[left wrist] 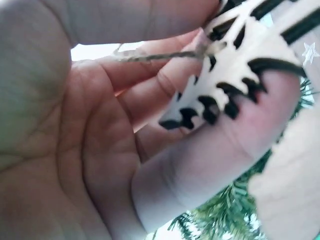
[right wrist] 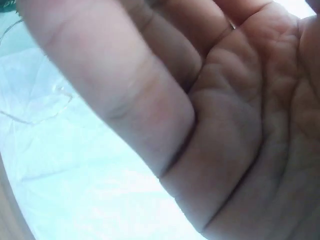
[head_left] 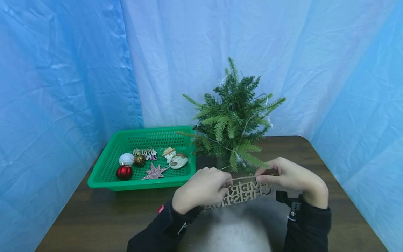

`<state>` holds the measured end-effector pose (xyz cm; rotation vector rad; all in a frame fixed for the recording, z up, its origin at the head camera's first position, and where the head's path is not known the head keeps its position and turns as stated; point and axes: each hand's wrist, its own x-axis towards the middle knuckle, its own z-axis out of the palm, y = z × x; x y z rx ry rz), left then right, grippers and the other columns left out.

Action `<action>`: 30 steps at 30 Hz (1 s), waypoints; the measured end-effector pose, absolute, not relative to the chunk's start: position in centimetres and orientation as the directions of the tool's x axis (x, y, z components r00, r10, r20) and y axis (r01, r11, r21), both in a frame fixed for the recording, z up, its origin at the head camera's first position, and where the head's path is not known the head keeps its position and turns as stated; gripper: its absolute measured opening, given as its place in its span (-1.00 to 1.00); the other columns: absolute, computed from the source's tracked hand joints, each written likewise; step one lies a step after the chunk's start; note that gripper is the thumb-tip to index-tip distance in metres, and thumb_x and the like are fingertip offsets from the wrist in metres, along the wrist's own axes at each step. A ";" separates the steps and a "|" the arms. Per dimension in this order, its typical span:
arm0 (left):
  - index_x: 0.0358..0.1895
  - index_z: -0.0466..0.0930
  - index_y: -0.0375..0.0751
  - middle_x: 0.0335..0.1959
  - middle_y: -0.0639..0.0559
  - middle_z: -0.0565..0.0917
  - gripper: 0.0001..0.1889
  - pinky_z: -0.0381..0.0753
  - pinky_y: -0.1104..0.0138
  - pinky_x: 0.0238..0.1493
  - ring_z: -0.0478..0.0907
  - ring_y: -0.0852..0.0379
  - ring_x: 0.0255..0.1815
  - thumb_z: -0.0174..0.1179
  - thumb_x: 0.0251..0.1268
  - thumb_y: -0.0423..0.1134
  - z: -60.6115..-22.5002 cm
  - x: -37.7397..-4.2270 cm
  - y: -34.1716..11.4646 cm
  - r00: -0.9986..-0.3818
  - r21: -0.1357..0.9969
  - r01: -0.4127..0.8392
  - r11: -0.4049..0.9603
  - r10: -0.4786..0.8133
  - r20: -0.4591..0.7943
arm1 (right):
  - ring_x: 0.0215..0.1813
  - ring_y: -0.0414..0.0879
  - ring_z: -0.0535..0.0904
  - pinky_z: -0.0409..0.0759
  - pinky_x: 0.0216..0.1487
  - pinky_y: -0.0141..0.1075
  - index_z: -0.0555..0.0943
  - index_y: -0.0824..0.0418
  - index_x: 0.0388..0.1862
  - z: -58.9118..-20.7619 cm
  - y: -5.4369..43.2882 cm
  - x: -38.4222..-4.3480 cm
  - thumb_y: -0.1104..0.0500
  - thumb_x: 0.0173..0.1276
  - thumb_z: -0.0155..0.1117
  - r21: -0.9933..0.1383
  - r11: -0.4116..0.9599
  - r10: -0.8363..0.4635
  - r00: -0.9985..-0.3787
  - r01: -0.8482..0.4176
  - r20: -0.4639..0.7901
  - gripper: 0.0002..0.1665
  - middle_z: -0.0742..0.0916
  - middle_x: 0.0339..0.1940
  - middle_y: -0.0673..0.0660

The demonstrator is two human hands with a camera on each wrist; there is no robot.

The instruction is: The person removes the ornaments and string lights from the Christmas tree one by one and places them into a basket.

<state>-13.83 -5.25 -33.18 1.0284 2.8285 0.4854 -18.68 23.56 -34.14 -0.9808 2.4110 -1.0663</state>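
A wooden cut-out Merry Christmas sign [head_left: 244, 193] hangs in front of the tree, its lettering reversed toward me. My left hand [head_left: 201, 187] grips the sign's left end. The left wrist view shows the jagged, leaf-shaped end [left wrist: 230, 70] of the sign between thumb and fingers, with a twine loop [left wrist: 160, 56] tied there. Above the letters the twine runs across to my right hand [head_left: 291, 176], which pinches it at the sign's right end. Just behind both hands stands a small artificial Christmas tree [head_left: 233, 119]. In the right wrist view the fingertips are out of frame.
Left of the tree, a green plastic basket [head_left: 104, 180] holds a red bauble [head_left: 124, 172], a white bauble [head_left: 126, 159], a glittery star [head_left: 155, 172], a snowman ornament [head_left: 177, 160] and other decorations. Thin light wire [head_left: 248, 122] winds round the tree. Blue curtains [head_left: 176, 63] enclose the brown table [head_left: 94, 217].
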 end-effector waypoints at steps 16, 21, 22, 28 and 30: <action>0.01 0.73 -0.05 -0.16 0.13 0.74 -0.82 0.47 0.42 -0.40 0.53 0.39 -0.42 0.25 0.45 -0.32 -31.8 -13.3 -10.3 -0.703 0.440 0.673 0.595 0.700 0.129 | -0.76 -0.41 0.11 0.42 -0.62 -0.39 0.67 0.09 0.21 -32.2 23.2 -15.9 0.09 0.52 0.28 -0.747 0.410 -0.773 -0.634 -0.523 0.019 -0.67 0.74 -0.35 -0.08; 0.08 0.70 -0.05 -0.09 0.16 0.72 -0.79 0.59 0.35 -0.18 0.60 0.34 -0.23 0.25 0.47 -0.28 -31.5 -13.7 -12.3 -0.663 0.427 0.725 0.540 0.714 0.223 | -0.78 -0.45 0.20 0.42 -0.76 -0.40 0.70 0.05 0.02 -31.6 22.8 -15.2 0.15 0.52 0.28 -0.772 0.351 -0.772 -0.630 -0.530 0.081 -0.83 0.75 -0.31 -0.05; 0.08 0.70 -0.04 -0.08 0.17 0.72 -0.79 0.59 0.33 -0.16 0.60 0.34 -0.22 0.26 0.47 -0.28 -31.4 -13.7 -12.8 -0.661 0.426 0.731 0.534 0.709 0.245 | -0.76 -0.45 0.25 0.44 -0.76 -0.40 0.70 0.03 -0.03 -31.6 22.6 -15.2 0.18 0.51 0.28 -0.769 0.321 -0.782 -0.612 -0.553 0.114 -0.86 0.74 -0.31 -0.06; 0.05 0.71 -0.02 -0.12 0.22 0.71 -0.78 0.61 0.27 -0.21 0.58 0.32 -0.17 0.30 0.41 -0.32 -30.5 -13.7 -16.5 -0.676 0.456 0.730 0.509 0.639 0.367 | -0.26 -0.26 0.69 0.69 -0.30 -0.28 0.70 0.05 0.06 -31.6 20.3 -15.4 0.27 0.50 0.28 -0.687 0.218 -0.809 -0.522 -0.693 0.271 -0.76 0.78 -0.12 -0.07; 0.06 0.71 -0.02 -0.12 0.23 0.70 -0.75 0.61 0.30 -0.24 0.59 0.32 -0.18 0.32 0.39 -0.36 -30.2 -13.6 -17.8 -0.690 0.477 0.717 0.508 0.611 0.388 | -0.13 -0.22 0.72 0.71 -0.22 -0.26 0.70 0.08 0.13 -31.8 19.2 -15.5 0.23 0.52 0.27 -0.682 0.223 -0.809 -0.522 -0.697 0.269 -0.74 0.78 -0.04 -0.06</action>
